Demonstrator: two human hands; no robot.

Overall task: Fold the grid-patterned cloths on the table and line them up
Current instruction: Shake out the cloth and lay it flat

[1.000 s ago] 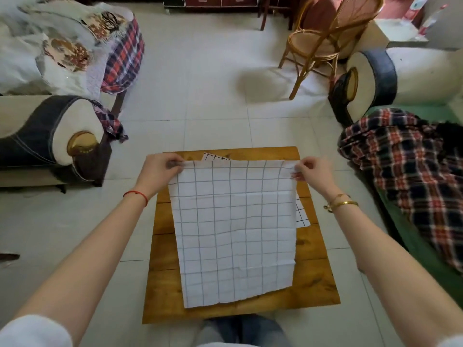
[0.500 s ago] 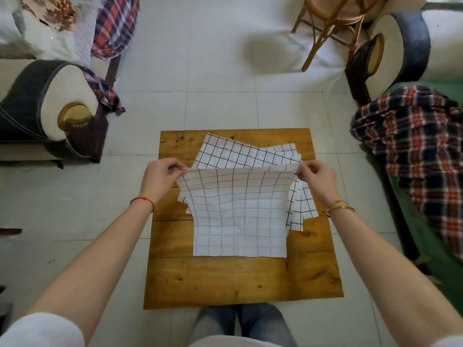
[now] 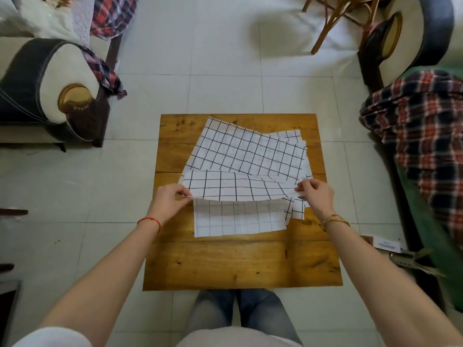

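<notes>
Two hands hold one grid-patterned cloth folded over on the wooden table.

Left hand (image 3: 168,203) pinches the top cloth (image 3: 240,189) at its left corner; right hand (image 3: 316,195) pinches its right corner; its lower layer lies flat between and just below both hands; more grid cloths (image 3: 248,151) lie fanned beyond the fingers on the table (image 3: 238,264).

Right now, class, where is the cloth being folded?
In the head view, the cloth lies mid-table, pinched by left hand and right hand.
</notes>
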